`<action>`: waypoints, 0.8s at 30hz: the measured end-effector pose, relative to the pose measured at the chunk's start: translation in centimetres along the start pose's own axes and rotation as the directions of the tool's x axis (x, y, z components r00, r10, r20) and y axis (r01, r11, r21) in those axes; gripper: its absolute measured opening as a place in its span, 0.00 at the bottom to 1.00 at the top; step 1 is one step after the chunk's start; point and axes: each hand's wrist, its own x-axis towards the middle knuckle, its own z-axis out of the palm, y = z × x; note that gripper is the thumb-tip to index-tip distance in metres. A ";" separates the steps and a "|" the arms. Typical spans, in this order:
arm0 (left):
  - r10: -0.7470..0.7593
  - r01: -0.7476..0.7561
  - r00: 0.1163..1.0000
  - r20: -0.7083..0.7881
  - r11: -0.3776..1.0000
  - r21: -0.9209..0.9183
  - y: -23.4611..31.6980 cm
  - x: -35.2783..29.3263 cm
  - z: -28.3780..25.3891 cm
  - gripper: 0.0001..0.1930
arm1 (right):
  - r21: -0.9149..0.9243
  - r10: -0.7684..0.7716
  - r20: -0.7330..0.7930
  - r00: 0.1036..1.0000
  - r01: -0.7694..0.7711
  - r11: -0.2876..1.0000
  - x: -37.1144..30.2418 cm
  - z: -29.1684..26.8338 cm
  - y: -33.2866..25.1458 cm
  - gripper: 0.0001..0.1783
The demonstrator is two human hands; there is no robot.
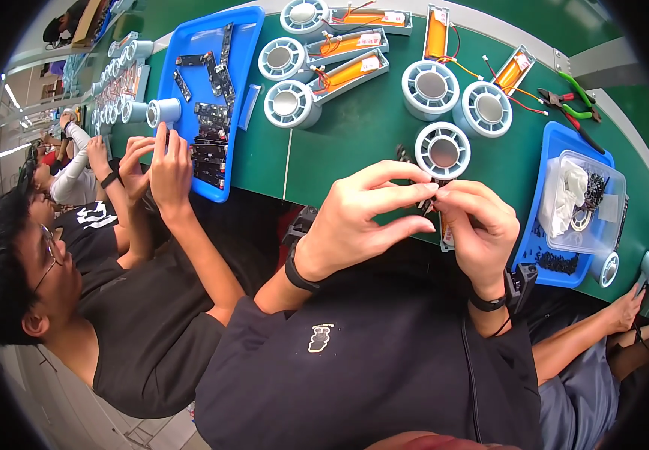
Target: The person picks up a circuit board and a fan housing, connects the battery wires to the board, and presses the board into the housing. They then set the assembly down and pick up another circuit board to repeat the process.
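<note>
My left hand [362,214] and my right hand [478,225] meet over the near edge of the green table [354,127]. Both pinch a small dark part [426,201] between thumb and fingertips. Just beyond the fingers lies a white round fan housing [442,150], and a pale tray piece with an orange strip [444,234] shows under my right hand. What exactly the dark part is stays too small to tell.
More white fan housings with orange battery trays [347,56] lie farther back. A blue tray of dark circuit boards [212,82] is at left, where a neighbour's hands [156,161] hold a white cylinder. At right, a blue tray [557,150] carries a clear box [587,199]; green pliers [576,101] lie beyond.
</note>
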 end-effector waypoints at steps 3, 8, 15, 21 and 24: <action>-0.008 0.007 0.999 -0.032 1.000 -0.030 -0.3 -0.1 0.4 0.19 | -0.032 -0.056 0.033 0.998 0.057 0.998 0.0 -0.2 0.2 0.15; 0.001 -0.005 0.997 -0.080 0.999 -0.053 -0.4 -0.2 0.9 0.18 | -0.048 0.110 -0.029 0.994 -0.111 0.993 0.2 -0.3 -1.1 0.15; 0.062 -0.056 0.995 -0.076 0.995 0.080 -0.6 -0.1 1.0 0.17 | -0.425 -0.231 0.123 0.965 0.261 0.867 1.9 -0.8 -1.9 0.18; 0.111 -0.098 0.989 -0.098 0.987 0.127 -0.9 -0.5 1.1 0.16 | -0.442 -0.340 0.195 0.920 0.392 0.807 1.8 -0.1 -2.3 0.19; 0.068 -0.064 0.994 -0.089 0.997 0.043 -1.1 -0.7 1.1 0.16 | -0.433 -0.331 0.236 0.914 0.403 0.806 1.6 -0.4 -2.1 0.20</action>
